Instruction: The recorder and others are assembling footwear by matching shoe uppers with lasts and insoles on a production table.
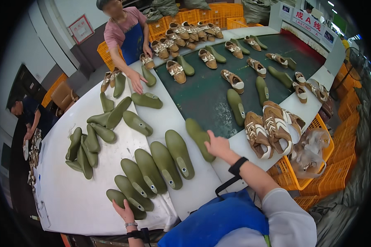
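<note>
My right hand [218, 145] grips a green shoe last [197, 138] by its side, over the white strip beside the dark green belt. At the near end of a row of green lasts, my left hand [123, 212] has its thumb on top of the nearest last [117, 196] and its fingers along the outer side. The other lasts in that row [165, 165] lie side by side, several with a round metal-rimmed hole showing. Farther left, a loose pile of green lasts [88, 148] rests on the white tabletop [66, 197].
Across the table, a co-worker's hand [136, 80] reaches toward nearby lasts. Brown-and-white sneakers and lasts stand on the green belt [193, 96]. Several sneakers [257, 133] crowd the strip at my right, above an orange crate [290, 175]. Another person [35, 117] bends at the far left.
</note>
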### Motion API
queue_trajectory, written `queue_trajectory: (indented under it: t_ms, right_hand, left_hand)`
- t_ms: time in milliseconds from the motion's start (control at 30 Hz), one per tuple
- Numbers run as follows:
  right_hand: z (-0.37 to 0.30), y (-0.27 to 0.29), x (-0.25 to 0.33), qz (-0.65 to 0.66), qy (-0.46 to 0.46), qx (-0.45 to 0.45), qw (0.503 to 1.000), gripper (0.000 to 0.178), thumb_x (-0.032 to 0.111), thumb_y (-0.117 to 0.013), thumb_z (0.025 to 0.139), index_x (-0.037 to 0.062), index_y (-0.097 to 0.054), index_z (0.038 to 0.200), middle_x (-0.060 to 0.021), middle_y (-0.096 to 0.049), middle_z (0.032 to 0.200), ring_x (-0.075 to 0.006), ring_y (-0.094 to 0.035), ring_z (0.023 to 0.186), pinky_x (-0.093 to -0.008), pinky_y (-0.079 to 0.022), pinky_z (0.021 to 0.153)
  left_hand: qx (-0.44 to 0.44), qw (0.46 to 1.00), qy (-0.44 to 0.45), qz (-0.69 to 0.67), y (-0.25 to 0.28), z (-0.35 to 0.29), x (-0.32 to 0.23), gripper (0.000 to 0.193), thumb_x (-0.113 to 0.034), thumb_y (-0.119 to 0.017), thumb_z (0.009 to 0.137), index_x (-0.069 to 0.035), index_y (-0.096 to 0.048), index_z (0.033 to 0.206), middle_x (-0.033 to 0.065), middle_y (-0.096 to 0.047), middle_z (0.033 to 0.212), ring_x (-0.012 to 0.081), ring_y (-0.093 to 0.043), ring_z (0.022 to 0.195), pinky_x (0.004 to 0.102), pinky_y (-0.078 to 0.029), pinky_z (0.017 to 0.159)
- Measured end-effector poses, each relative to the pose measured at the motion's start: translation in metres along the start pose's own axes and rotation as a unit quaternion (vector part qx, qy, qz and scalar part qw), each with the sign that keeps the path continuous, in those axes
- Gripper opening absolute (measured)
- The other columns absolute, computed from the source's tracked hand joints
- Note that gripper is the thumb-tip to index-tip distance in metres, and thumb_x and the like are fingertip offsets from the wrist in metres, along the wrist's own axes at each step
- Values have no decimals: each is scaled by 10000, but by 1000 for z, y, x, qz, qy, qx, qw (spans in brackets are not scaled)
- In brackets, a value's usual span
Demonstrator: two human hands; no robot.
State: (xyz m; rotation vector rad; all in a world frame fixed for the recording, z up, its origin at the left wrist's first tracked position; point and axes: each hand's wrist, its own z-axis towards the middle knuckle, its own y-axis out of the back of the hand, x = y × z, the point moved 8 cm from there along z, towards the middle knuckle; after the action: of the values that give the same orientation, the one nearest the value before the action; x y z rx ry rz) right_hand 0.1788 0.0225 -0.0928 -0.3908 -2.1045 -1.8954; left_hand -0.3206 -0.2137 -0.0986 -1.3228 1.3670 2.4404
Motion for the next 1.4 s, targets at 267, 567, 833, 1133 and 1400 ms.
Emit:
queue_trajectory:
  t_ms: [267, 567, 833, 1133, 1400]
  right_hand:
    - [104, 5, -88, -103, -5, -70, 992, 569, 279, -572, 807, 68, -367, 1295, -147, -653, 824, -298, -643, 767, -393, -505, 660]
    - [70, -16, -16, -22, 138, 57, 989, 553, 263, -542, 797, 14, -360, 1256, -211, -636, 806, -348, -629, 770, -455, -489, 644]
    - [150, 57, -204, -99, -263, -210, 936, 339, 187, -513, 823, 42, -474, 1128, -172, -597, 969, -316, -611, 886, -407, -492, 705]
    - [160, 37, -179, -38, -166, -2, 985, 289, 129, -603, 747, 35, -584, 1020, -176, -635, 1002, -304, -612, 963, -398, -493, 808]
    - [192, 2, -192, -2, -101, -33, 994, 380, 189, -589, 774, 67, -481, 1118, -194, -603, 1047, -347, -602, 956, -443, -493, 789]
  left_hand:
    - [-20, 977, -86, 192, -3, -21, -22, 358, -232, -561, 852, 45, -547, 1079, 244, -422, 1225, 391, -373, 1140, 469, -298, 974]
    - [-9, 961, -147, 234, -6, -21, -37, 310, -227, -530, 878, 52, -596, 996, 236, -525, 1066, 370, -465, 1012, 449, -362, 902]
    - [6, 964, -141, 227, -1, -22, -57, 311, -228, -536, 880, 64, -632, 924, 284, -530, 1063, 418, -468, 1005, 474, -366, 900]
    - [14, 971, -104, 214, -5, -18, -52, 325, -238, -548, 872, 75, -633, 892, 270, -530, 1056, 405, -467, 1000, 451, -368, 902]
    - [-25, 982, -51, 181, 9, -30, -25, 221, -177, -595, 801, 42, -604, 830, 187, -501, 1079, 360, -406, 1079, 448, -330, 931]
